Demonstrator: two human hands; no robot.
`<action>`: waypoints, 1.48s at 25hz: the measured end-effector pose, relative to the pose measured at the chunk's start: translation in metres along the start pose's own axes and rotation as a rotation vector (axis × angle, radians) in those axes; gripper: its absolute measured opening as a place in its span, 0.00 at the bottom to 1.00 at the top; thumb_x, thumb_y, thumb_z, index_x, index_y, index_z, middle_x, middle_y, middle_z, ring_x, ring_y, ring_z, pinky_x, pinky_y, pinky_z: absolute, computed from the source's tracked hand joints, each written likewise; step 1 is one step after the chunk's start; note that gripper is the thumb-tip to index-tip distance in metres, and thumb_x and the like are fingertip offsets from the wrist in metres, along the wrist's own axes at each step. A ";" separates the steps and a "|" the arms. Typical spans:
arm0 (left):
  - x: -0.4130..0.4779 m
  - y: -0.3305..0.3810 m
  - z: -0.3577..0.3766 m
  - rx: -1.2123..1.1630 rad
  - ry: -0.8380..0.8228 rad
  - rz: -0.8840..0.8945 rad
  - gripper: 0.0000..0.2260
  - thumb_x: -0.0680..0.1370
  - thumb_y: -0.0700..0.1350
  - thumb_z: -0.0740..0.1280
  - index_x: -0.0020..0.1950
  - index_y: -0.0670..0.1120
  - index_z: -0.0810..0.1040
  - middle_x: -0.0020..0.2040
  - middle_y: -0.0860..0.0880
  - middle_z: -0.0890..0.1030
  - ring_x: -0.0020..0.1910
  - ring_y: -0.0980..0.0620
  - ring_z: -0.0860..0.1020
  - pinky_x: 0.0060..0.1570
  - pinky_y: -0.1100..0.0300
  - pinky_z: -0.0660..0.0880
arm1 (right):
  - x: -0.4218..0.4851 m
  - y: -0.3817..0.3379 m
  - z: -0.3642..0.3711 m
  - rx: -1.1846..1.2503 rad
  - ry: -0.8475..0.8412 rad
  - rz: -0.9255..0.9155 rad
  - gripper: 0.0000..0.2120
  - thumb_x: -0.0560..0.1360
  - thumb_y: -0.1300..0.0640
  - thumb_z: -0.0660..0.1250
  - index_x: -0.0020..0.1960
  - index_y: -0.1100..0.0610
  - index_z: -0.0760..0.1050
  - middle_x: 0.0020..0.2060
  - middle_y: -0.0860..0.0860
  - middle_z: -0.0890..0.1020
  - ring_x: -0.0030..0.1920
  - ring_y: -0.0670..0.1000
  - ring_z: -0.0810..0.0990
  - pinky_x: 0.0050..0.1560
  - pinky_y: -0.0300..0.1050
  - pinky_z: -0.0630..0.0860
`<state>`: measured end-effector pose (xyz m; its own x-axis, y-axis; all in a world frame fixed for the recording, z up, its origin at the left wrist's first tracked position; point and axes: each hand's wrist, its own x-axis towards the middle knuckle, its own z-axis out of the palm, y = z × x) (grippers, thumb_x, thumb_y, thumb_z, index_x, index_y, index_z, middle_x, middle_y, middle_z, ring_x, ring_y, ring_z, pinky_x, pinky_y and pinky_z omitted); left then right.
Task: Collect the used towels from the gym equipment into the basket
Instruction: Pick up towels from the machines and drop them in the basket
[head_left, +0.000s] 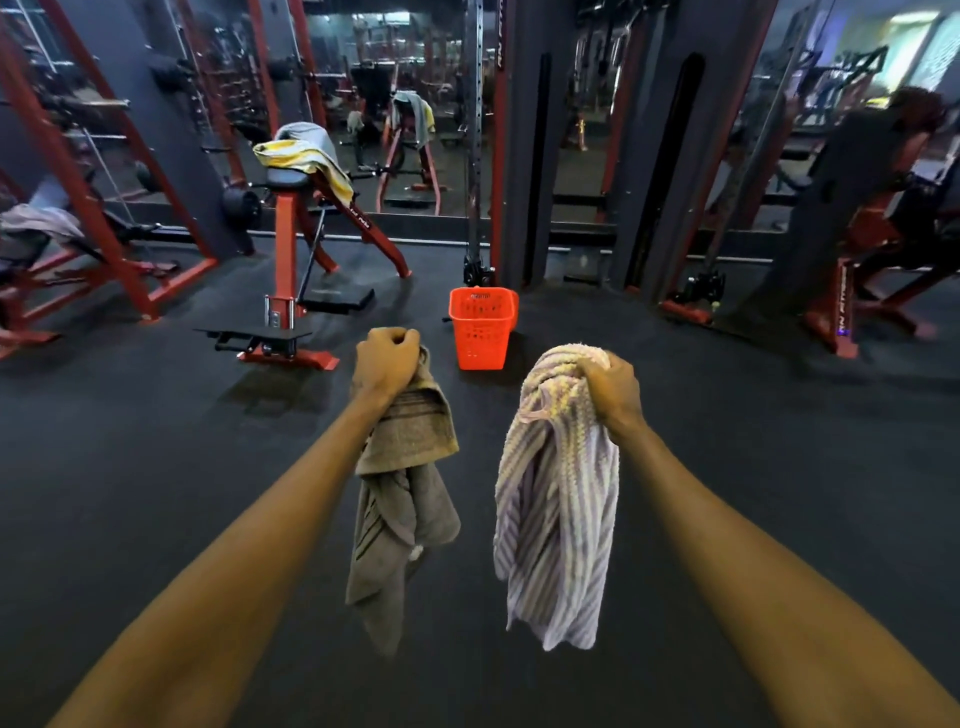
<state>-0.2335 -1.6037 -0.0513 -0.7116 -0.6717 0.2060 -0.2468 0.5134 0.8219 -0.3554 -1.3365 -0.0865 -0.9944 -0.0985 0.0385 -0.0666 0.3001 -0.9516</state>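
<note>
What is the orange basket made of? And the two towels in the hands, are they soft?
The orange basket looks like moulded plastic: glossy walls with rows of small slots. The brown towel in the left hand and the striped towel in the right hand look like looped terry cloth, probably cotton: fuzzy, limp, hanging in folds.

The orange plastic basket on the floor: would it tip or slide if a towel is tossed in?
The orange perforated plastic basket looks light and empty, so it may slide on the dark floor. It is tall, narrowing toward its base, so a hit at the rim could probably tip it. Soft towels likely land gently.
</note>
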 end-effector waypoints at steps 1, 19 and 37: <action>0.027 -0.002 0.009 -0.007 0.006 0.007 0.18 0.80 0.47 0.62 0.37 0.36 0.77 0.32 0.45 0.75 0.34 0.49 0.74 0.41 0.53 0.70 | 0.025 -0.001 0.014 0.005 0.000 0.007 0.06 0.75 0.55 0.69 0.51 0.50 0.80 0.47 0.48 0.82 0.50 0.50 0.79 0.51 0.41 0.70; 0.529 -0.015 0.189 -0.046 -0.032 0.003 0.18 0.79 0.47 0.63 0.28 0.45 0.74 0.29 0.49 0.76 0.32 0.52 0.74 0.39 0.55 0.70 | 0.516 -0.026 0.218 0.018 -0.039 0.034 0.10 0.71 0.53 0.70 0.52 0.52 0.85 0.47 0.48 0.87 0.51 0.48 0.83 0.52 0.43 0.75; 0.954 -0.018 0.370 -0.032 -0.103 0.038 0.16 0.79 0.47 0.62 0.41 0.37 0.82 0.35 0.45 0.81 0.35 0.53 0.76 0.29 0.70 0.67 | 0.950 -0.049 0.402 0.028 -0.031 0.068 0.11 0.71 0.52 0.69 0.51 0.52 0.84 0.44 0.45 0.86 0.48 0.48 0.83 0.48 0.41 0.73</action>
<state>-1.1517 -2.0563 -0.0664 -0.7843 -0.5929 0.1826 -0.1985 0.5188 0.8316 -1.2639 -1.8260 -0.1254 -0.9935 -0.1080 -0.0352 0.0035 0.2809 -0.9597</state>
